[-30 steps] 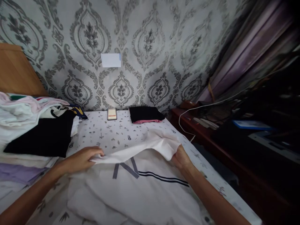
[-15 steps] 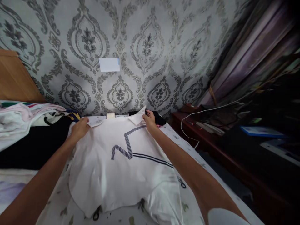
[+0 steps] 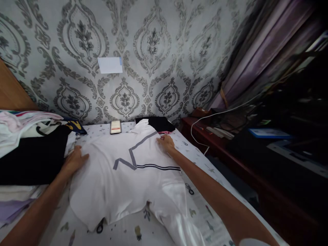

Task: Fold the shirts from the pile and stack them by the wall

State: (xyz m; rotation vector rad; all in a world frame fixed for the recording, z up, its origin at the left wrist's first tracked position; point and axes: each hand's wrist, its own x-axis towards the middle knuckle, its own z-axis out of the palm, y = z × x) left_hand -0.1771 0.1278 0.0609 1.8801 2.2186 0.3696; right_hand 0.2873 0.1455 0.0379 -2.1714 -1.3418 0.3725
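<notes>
A white shirt (image 3: 112,191) with dark striped lines lies spread, with wrinkles, on the patterned bed sheet (image 3: 138,232). My left hand (image 3: 75,160) is at the shirt's left edge, its thumb and fingers apart, holding nothing. At the upper right edge of the shirt, my right hand (image 3: 166,142) has its fingers pinched on the white fabric. The collar end lies near a folded black cloth (image 3: 159,123).
Piled clothes (image 3: 30,153) lie on the left. A phone-like device (image 3: 115,127) is by the wall. On the right stand a dark red table (image 3: 200,131) with a white cable (image 3: 194,136) and a blue-edged item (image 3: 269,133).
My left hand has let go of the shirt and moved down and left. My right hand has come slightly lower along the right edge. The collar has dropped, and the phone-like device shows more fully.
</notes>
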